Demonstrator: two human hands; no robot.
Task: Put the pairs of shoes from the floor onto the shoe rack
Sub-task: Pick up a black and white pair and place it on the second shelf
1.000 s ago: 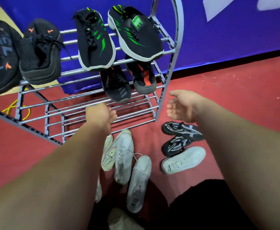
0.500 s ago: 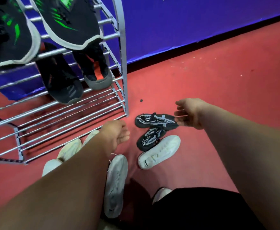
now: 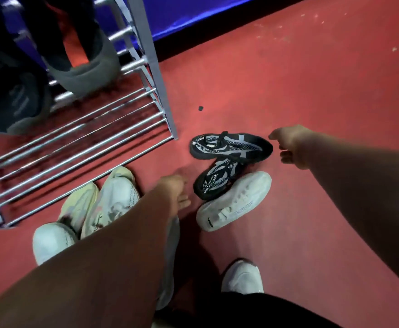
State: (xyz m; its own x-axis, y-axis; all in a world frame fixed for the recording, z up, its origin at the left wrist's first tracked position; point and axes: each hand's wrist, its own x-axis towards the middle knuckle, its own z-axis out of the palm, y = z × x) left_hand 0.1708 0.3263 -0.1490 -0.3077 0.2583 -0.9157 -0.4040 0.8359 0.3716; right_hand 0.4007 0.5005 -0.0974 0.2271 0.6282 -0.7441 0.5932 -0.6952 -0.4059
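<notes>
Down on the red floor (image 3: 312, 91), the black-and-white shoes (image 3: 231, 146) lay just beside the shoe rack (image 3: 75, 143) — one across the other, a white shoe (image 3: 234, 201) touching the nearer. The right hand (image 3: 290, 145) hovered at the farther shoe's toe, fingers loosely spread, holding nothing; the left hand (image 3: 174, 192) hung relaxed beside the nearer one, gripping nothing.

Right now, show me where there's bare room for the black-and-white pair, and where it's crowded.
Free: the shoe rack's lowest bars, below the dark shoes, and the red floor beyond the black-and-white pair. Crowded: in front of the rack, where pale shoes and a white shoe lie close.
</notes>
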